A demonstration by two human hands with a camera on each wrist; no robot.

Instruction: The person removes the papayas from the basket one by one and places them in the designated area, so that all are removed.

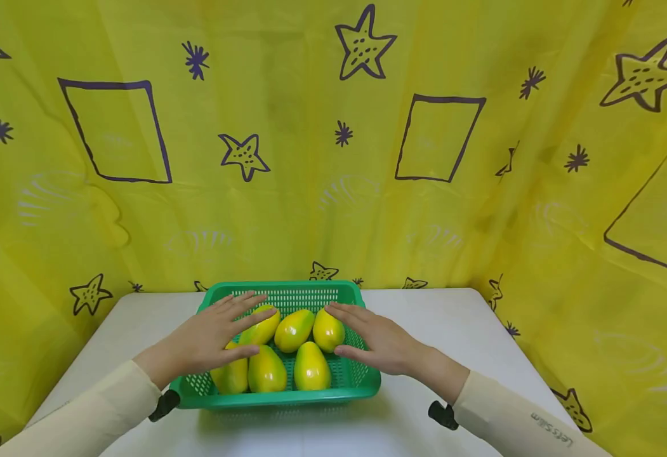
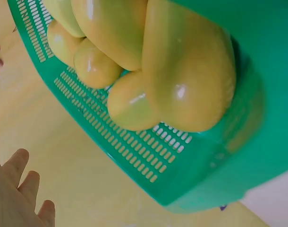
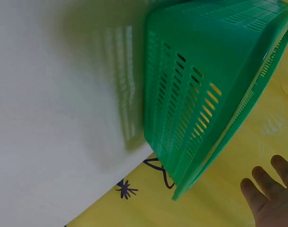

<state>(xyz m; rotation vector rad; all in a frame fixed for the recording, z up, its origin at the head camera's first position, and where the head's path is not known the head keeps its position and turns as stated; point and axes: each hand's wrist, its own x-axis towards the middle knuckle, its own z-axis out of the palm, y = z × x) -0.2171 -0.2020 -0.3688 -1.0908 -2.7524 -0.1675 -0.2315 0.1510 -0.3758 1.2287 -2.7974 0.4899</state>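
Note:
A green plastic basket (image 1: 276,398) with slotted walls stands on the table. Inside lie several glossy, mango-like fruits (image 1: 313,368), yellow with green streaks, in two rough rows. My left hand (image 1: 210,333) hovers over the basket's left side, fingers straight and spread, partly covering the fruits there. On the opposite side, my right hand (image 1: 381,339) extends over the right rim with fingers straight, close to the rear right fruit (image 1: 329,330). Neither hand holds anything. The left wrist view shows the fruits (image 2: 191,71) close up; in the right wrist view the basket's outer wall (image 3: 182,94) fills the middle.
The white table (image 1: 424,317) extends on both sides of the basket. Yellow curtains (image 1: 299,216) printed with dark stars and frames hang behind it and along both sides. Dark wrist-worn devices (image 1: 443,415) sit under the pale sleeves (image 1: 516,412).

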